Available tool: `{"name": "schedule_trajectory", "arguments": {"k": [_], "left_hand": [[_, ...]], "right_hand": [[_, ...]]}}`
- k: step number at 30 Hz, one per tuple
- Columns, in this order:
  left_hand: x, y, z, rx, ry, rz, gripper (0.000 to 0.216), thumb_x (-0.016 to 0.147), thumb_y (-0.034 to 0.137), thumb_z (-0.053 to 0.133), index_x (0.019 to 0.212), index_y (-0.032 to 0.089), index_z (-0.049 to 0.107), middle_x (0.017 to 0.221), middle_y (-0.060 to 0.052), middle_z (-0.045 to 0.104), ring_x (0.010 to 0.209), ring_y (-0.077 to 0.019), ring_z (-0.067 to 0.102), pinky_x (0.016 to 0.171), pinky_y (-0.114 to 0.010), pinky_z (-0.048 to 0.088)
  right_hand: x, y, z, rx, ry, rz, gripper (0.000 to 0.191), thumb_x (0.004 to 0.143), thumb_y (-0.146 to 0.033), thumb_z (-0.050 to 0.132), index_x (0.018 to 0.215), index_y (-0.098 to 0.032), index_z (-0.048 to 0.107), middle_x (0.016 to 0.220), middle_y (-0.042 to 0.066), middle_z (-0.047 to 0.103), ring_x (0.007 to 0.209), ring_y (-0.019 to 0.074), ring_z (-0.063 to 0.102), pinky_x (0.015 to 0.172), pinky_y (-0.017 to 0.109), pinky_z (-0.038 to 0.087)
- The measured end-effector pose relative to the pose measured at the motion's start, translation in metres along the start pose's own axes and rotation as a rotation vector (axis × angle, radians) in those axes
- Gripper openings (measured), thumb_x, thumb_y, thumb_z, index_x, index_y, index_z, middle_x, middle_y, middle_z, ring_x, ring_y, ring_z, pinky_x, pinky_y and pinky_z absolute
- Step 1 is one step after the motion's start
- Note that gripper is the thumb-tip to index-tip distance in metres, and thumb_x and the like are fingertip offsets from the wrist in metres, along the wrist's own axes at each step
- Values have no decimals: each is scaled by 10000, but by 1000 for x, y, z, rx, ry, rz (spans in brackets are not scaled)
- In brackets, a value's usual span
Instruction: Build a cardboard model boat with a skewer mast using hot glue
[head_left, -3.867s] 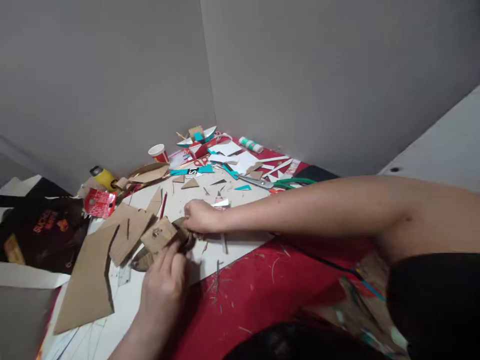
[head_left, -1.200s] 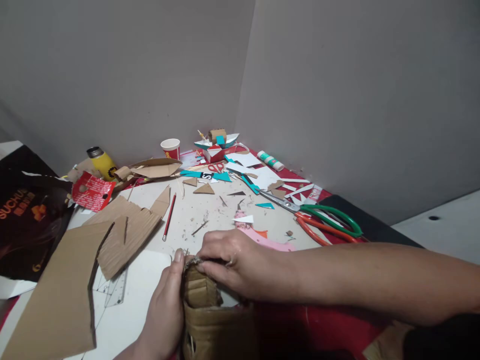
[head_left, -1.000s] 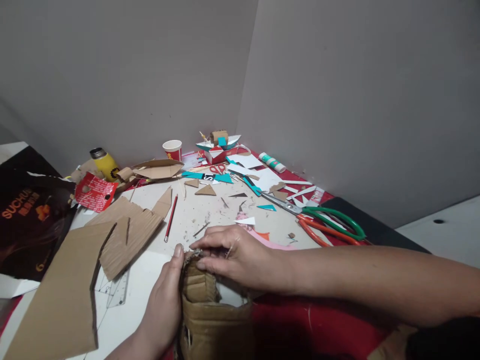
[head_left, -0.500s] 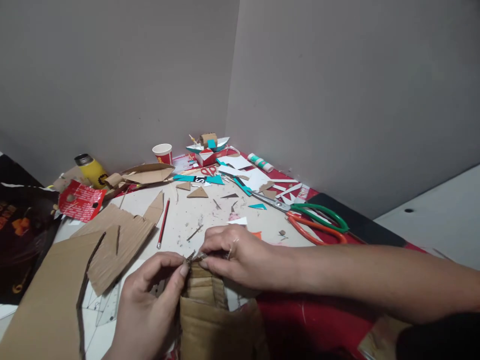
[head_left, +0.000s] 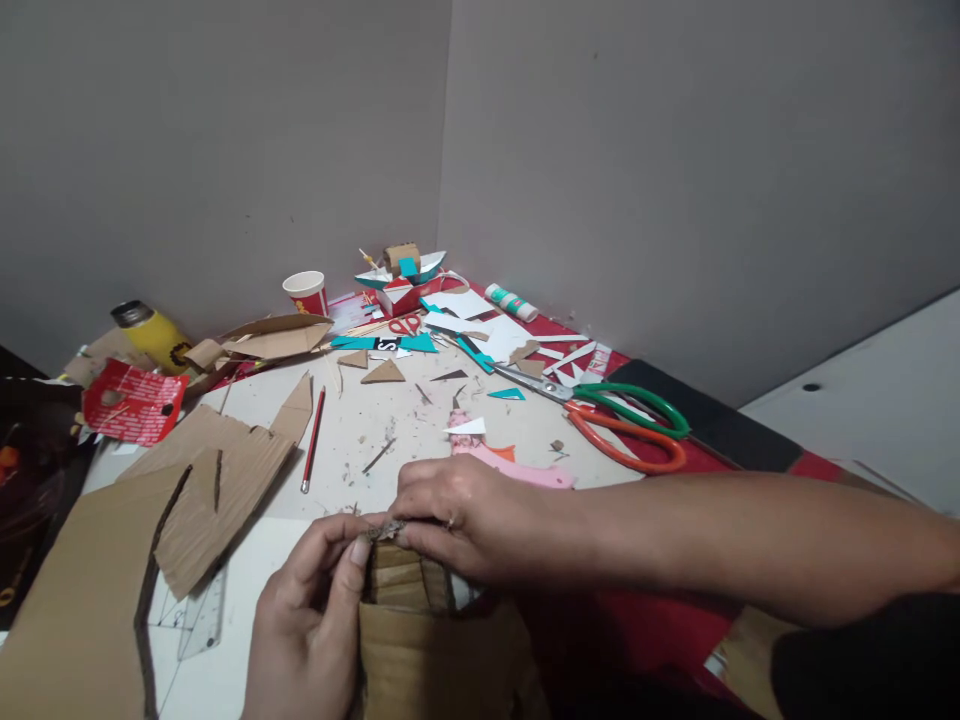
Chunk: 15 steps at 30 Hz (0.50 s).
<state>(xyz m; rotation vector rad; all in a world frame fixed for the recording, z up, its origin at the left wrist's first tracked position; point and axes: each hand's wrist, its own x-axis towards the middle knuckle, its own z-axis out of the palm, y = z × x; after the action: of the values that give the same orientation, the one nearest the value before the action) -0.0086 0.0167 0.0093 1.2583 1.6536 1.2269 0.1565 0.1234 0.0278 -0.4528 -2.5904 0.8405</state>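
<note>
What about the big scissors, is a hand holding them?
No, the left hand and right hand both grip the brown cardboard piece, and the big scissors lie apart from them.

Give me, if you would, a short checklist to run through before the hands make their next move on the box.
1. Both hands on the box: ok; the left hand and right hand pinch at its far edge.
2. Far edge neat: not ok; it looks ragged between the fingertips.
3. Scissors apart from both hands: ok; they lie beyond the right hand.
4. Pencil out of the way: ok; it lies beyond the left hand, untouched.
5. Ruler uncovered: not ok; cardboard lies over part of it.
6. Underside of the box sound: cannot tell; it is hidden.
</note>
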Motion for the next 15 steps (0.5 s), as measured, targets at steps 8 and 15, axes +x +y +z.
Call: {"name": "schedule_trajectory", "arguments": {"k": [8, 15], "left_hand": [[-3, 11, 3, -100, 151, -31, 154, 807, 365, 663, 877, 230, 691, 951, -20, 749, 881, -186, 681, 787, -242, 519], [-9, 8, 3, -84, 168, -45, 167, 777, 364, 691, 857, 217, 705, 868, -32, 742, 800, -200, 671, 726, -264, 507]], "right_hand": [[1, -2, 6, -32, 183, -85, 129, 888, -154, 567, 884, -101, 684, 763, 83, 681, 712, 149, 613, 661, 222, 480], [1, -6, 6, -61, 153, -205, 242, 922, -157, 449, 859, -91, 672, 705, 81, 636, 664, 153, 560, 620, 231, 463]]}}
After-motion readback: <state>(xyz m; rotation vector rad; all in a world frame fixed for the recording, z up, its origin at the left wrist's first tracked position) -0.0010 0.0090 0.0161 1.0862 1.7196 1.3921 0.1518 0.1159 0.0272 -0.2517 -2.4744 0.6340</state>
